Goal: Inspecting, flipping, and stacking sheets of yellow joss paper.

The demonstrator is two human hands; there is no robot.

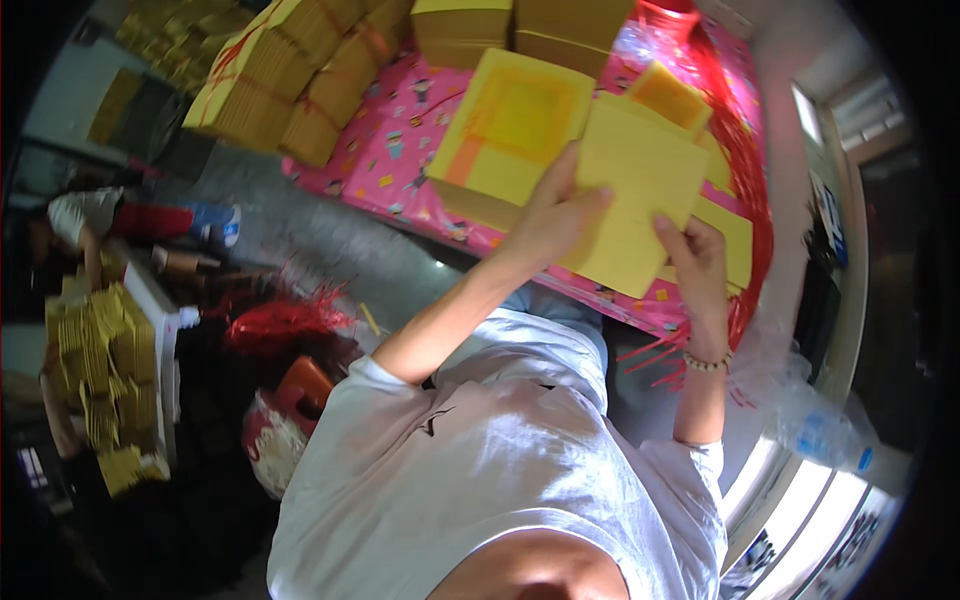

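Note:
Both hands hold a plain yellow sheet of paper over the table; whether it is one sheet or a thin wad I cannot tell. My left hand grips its left edge, thumb on top. My right hand, with a beaded bracelet at the wrist, pinches its lower right edge. Just left of it stands a pile of yellow paper, the top one printed with an orange-yellow square. Partly hidden behind the held paper lie another printed yellow paper and a plain yellow paper.
Red strings hang along the table's right side. Bundles of yellow paper tied with red string stand far left on the pink patterned tablecloth. At left, a person sits by a table with yellow paper stacks. A plastic bottle is at right.

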